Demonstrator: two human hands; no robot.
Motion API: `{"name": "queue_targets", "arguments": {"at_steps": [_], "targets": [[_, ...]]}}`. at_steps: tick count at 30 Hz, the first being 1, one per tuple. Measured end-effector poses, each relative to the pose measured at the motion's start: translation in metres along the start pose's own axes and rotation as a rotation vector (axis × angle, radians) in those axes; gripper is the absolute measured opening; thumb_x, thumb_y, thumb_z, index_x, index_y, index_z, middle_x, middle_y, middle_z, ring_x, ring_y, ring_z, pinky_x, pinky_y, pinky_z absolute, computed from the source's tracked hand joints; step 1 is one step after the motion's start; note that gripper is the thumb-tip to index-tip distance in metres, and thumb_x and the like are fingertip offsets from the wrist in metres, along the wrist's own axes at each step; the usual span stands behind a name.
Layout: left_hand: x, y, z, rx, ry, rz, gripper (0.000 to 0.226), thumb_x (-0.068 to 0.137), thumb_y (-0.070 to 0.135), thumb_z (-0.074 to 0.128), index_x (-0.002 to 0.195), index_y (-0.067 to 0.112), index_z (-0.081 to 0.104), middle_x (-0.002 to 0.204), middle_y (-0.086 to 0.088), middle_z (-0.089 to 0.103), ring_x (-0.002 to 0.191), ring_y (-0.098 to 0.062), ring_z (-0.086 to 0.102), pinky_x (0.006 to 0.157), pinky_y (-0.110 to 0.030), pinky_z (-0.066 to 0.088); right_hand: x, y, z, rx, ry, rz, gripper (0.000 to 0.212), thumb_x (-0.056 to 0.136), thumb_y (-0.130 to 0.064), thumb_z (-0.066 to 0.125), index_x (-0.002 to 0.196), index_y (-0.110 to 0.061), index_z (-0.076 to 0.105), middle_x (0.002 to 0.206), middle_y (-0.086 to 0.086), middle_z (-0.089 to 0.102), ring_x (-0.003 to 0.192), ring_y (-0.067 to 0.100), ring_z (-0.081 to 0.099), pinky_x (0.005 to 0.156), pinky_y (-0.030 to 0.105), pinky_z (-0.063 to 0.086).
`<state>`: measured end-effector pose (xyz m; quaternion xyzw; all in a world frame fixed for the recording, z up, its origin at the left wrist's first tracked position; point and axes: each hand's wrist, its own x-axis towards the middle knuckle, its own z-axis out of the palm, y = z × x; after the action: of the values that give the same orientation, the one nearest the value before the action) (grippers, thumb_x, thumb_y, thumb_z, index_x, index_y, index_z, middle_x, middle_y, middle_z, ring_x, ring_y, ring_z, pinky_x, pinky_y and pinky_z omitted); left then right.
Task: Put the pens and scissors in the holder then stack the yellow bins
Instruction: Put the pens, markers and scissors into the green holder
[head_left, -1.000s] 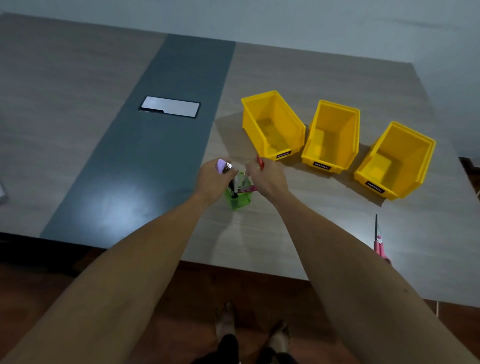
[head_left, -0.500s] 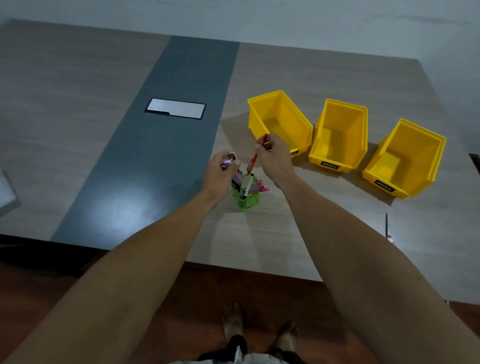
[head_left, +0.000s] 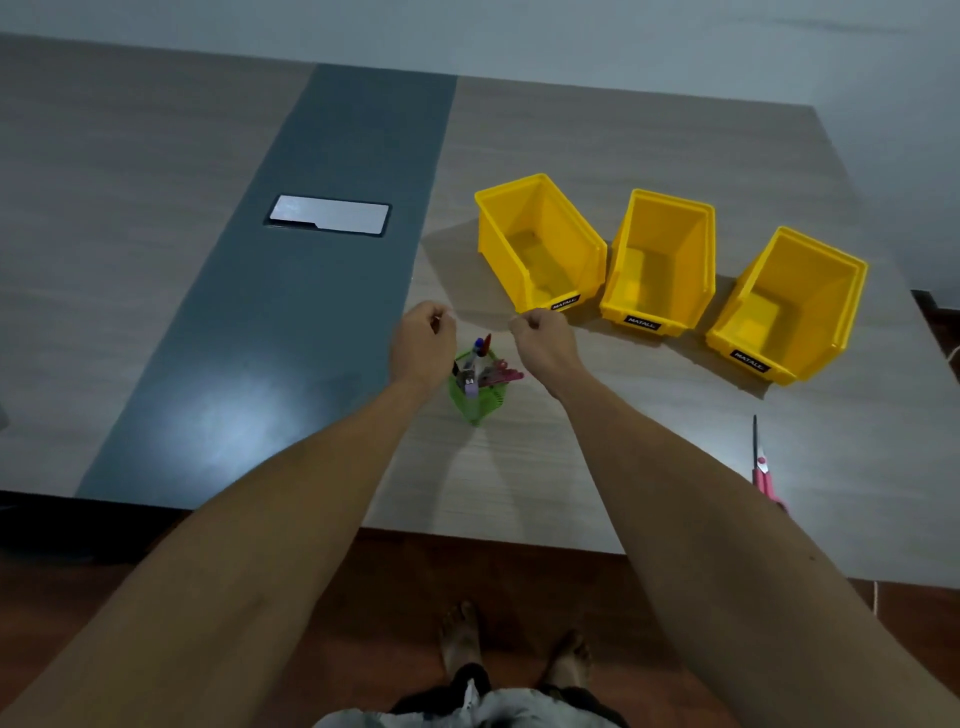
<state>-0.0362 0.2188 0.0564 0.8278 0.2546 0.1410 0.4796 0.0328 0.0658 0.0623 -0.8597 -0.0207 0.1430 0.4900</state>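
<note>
A green mesh holder (head_left: 477, 400) stands on the table near its front edge, with several pens (head_left: 482, 347) and a pink item sticking out of it. My left hand (head_left: 423, 343) hovers just left of the holder, fingers curled, holding nothing. My right hand (head_left: 543, 343) hovers just right of it, also curled and empty. Three yellow bins stand side by side behind the holder: left bin (head_left: 540, 241), middle bin (head_left: 658, 260), right bin (head_left: 789, 306). Pink-handled scissors (head_left: 761, 465) lie flat on the table at the far right.
The wooden table (head_left: 597, 135) has a dark grey strip (head_left: 311, 291) down its middle with a silver cable hatch (head_left: 330, 214). The front edge runs below the holder; my bare feet (head_left: 511, 649) show on the red-brown floor.
My right hand let a red pen go into the holder and my left hand let go of a purple-capped item there. Both hands have lifted away, apart and empty.
</note>
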Motion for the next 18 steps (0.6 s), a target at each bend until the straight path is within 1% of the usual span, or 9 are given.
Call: {"name": "queue_targets", "arguments": {"at_steps": [1,3,5,7,8,10,13,16,18], "targets": [[0.001,0.006,0.004,0.008,-0.022,0.025,0.021,0.098,0.023,0.053,0.090,0.010,0.068,0.077,0.000,0.063,0.072,-0.019,0.058,0.064,-0.031,0.045,-0.002,0.006,-0.006,-0.018,0.042,0.000,0.036,0.098,-0.020,0.054,0.064,-0.009,0.052,0.060,0.007,0.050,0.059,0.020,0.043,0.060,0.037,0.034],[0.000,0.023,0.014,0.036,-0.078,0.101,0.017,0.099,0.021,0.055,0.094,0.015,0.070,0.081,0.000,0.065,0.076,-0.020,0.061,0.064,-0.023,0.041,-0.008,0.019,-0.019,-0.045,0.106,0.013,0.035,0.097,-0.021,0.052,0.070,-0.002,0.059,0.071,0.019,0.062,0.067,0.030,0.054,0.061,0.044,0.042],[-0.006,0.043,0.033,0.038,-0.156,0.163,0.017,0.099,0.021,0.055,0.097,0.016,0.071,0.082,-0.002,0.067,0.071,-0.016,0.058,0.056,-0.015,0.038,-0.015,0.036,-0.039,-0.047,0.149,0.058,0.033,0.096,-0.020,0.052,0.076,0.003,0.063,0.081,0.024,0.068,0.077,0.037,0.063,0.067,0.048,0.050],[-0.014,0.061,0.056,0.022,-0.253,0.178,0.017,0.100,0.023,0.054,0.099,0.017,0.069,0.075,-0.002,0.064,0.062,-0.016,0.054,0.049,-0.019,0.040,-0.021,0.054,-0.062,-0.038,0.183,0.110,0.031,0.094,-0.019,0.053,0.078,0.004,0.065,0.083,0.025,0.069,0.081,0.038,0.067,0.071,0.052,0.055],[-0.017,0.066,0.067,0.017,-0.301,0.181,0.016,0.099,0.025,0.054,0.101,0.017,0.068,0.072,0.001,0.061,0.061,-0.017,0.053,0.051,-0.025,0.040,-0.025,0.060,-0.073,-0.031,0.193,0.129,0.029,0.094,-0.018,0.053,0.080,0.004,0.066,0.084,0.025,0.070,0.082,0.038,0.068,0.072,0.054,0.056],[-0.023,0.074,0.090,0.038,-0.383,0.188,0.017,0.097,0.025,0.055,0.106,0.017,0.068,0.073,0.004,0.057,0.070,-0.018,0.054,0.061,-0.028,0.040,-0.030,0.077,-0.095,-0.025,0.206,0.162,0.026,0.094,-0.015,0.053,0.085,0.003,0.070,0.085,0.023,0.071,0.083,0.037,0.069,0.075,0.054,0.059],[-0.039,0.087,0.124,0.099,-0.436,0.206,0.023,0.097,0.025,0.056,0.114,0.014,0.067,0.090,-0.001,0.063,0.084,-0.021,0.060,0.069,-0.030,0.043,-0.039,0.105,-0.131,-0.031,0.235,0.202,0.024,0.096,-0.013,0.051,0.089,-0.005,0.072,0.089,0.014,0.073,0.087,0.031,0.069,0.080,0.048,0.060],[-0.059,0.095,0.158,0.150,-0.473,0.186,0.027,0.096,0.024,0.056,0.119,0.014,0.067,0.101,-0.005,0.067,0.092,-0.021,0.063,0.075,-0.031,0.049,-0.049,0.132,-0.163,-0.053,0.238,0.226,0.022,0.094,-0.011,0.052,0.091,-0.008,0.073,0.095,0.011,0.073,0.092,0.030,0.067,0.079,0.040,0.056],[-0.075,0.097,0.182,0.184,-0.502,0.151,0.030,0.096,0.023,0.057,0.123,0.014,0.067,0.109,-0.005,0.068,0.098,-0.021,0.064,0.083,-0.033,0.053,-0.055,0.150,-0.181,-0.073,0.252,0.240,0.022,0.093,-0.009,0.053,0.095,-0.007,0.074,0.101,0.011,0.073,0.097,0.030,0.067,0.080,0.036,0.054]]}}
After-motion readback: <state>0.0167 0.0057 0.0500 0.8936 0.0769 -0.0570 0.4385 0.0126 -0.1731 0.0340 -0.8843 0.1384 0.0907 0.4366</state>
